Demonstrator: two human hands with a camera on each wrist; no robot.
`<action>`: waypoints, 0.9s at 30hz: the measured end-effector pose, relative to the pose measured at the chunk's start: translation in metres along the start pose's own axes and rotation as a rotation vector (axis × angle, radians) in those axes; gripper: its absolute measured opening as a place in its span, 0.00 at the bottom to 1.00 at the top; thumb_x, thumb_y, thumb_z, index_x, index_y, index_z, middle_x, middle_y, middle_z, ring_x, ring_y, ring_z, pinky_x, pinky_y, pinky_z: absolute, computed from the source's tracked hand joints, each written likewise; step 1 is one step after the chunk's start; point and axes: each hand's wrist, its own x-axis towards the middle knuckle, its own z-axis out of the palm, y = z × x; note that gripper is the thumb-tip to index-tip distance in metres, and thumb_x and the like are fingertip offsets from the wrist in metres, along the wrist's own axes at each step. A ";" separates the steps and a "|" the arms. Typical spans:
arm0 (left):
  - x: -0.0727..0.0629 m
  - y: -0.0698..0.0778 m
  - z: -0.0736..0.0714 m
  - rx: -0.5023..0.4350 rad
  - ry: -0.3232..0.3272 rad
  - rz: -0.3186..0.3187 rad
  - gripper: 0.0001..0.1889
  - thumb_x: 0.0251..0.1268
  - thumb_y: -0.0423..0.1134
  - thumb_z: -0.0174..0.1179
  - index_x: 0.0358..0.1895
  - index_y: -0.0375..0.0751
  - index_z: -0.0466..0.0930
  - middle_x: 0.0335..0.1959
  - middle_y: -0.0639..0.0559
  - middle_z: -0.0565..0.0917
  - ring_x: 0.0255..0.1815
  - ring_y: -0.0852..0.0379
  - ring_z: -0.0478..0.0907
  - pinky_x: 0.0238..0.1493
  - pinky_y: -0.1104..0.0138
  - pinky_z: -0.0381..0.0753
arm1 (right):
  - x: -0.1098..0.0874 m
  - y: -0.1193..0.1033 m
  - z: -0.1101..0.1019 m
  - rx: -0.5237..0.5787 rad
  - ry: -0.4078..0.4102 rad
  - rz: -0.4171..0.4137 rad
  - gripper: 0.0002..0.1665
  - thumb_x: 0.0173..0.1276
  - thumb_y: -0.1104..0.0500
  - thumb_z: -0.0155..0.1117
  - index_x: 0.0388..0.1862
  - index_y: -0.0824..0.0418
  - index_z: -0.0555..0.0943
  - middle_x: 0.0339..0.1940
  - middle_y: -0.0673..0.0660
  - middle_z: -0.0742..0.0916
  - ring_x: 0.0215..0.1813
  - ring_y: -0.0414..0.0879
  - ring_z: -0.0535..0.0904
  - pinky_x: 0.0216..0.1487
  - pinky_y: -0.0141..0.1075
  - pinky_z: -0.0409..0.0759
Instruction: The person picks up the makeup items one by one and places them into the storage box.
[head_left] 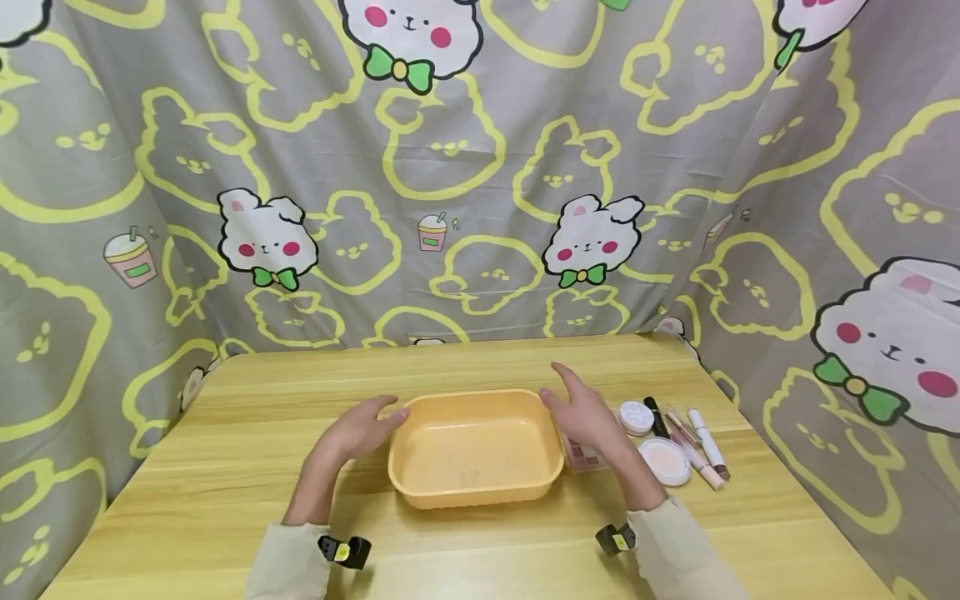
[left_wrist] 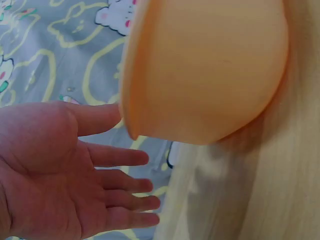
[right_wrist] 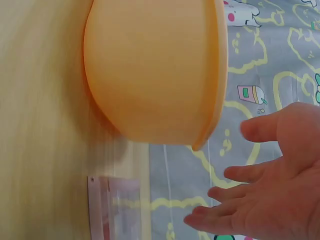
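A yellow-orange plastic basin [head_left: 472,487] stands on the wooden table between my two hands. My left hand [head_left: 365,429] is at its left end with fingers extended; in the left wrist view the thumb [left_wrist: 100,119] meets or nearly meets the rim, and the palm faces the basin [left_wrist: 210,75]. On the other side, my right hand [head_left: 585,414] is spread beside the right end. The right wrist view shows its thumb [right_wrist: 260,128] apart from the basin [right_wrist: 150,75]. Neither hand holds anything. An eyeshadow palette [head_left: 585,456] lies partly hidden under the right hand.
Right of the right hand lie a round white compact [head_left: 636,417], a clear-lidded powder case [head_left: 665,462], a black tube [head_left: 656,417], a white-and-brown tube [head_left: 708,443] and pink tubes [head_left: 697,460]. Patterned grey curtains [head_left: 480,167] surround the table [head_left: 247,433] at the back and sides.
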 end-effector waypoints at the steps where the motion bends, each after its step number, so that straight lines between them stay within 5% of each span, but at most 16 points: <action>1: 0.000 0.000 0.001 0.006 -0.007 0.011 0.32 0.82 0.53 0.47 0.74 0.30 0.65 0.72 0.28 0.69 0.73 0.28 0.64 0.69 0.38 0.66 | 0.000 0.000 0.001 0.002 -0.012 -0.004 0.38 0.81 0.46 0.50 0.83 0.57 0.55 0.78 0.69 0.68 0.69 0.70 0.73 0.67 0.62 0.72; 8: 0.005 -0.004 0.003 -0.072 -0.047 0.075 0.24 0.82 0.44 0.47 0.71 0.30 0.70 0.69 0.32 0.75 0.71 0.33 0.69 0.68 0.42 0.70 | 0.000 -0.002 0.006 0.024 -0.077 -0.076 0.33 0.79 0.55 0.55 0.77 0.66 0.64 0.71 0.72 0.75 0.70 0.69 0.72 0.66 0.59 0.74; 18: 0.004 -0.005 0.005 -0.221 -0.104 0.035 0.21 0.81 0.36 0.47 0.71 0.32 0.70 0.69 0.33 0.74 0.70 0.35 0.71 0.62 0.46 0.78 | -0.003 -0.002 0.010 0.046 -0.122 -0.103 0.32 0.69 0.69 0.56 0.73 0.72 0.68 0.68 0.74 0.77 0.68 0.68 0.74 0.65 0.56 0.77; 27: 0.007 -0.007 0.008 -0.363 -0.130 0.013 0.20 0.80 0.33 0.45 0.68 0.28 0.71 0.61 0.35 0.79 0.60 0.42 0.80 0.58 0.50 0.82 | -0.002 0.000 0.012 0.127 -0.130 -0.077 0.37 0.62 0.75 0.52 0.74 0.71 0.67 0.65 0.74 0.80 0.65 0.64 0.79 0.53 0.47 0.85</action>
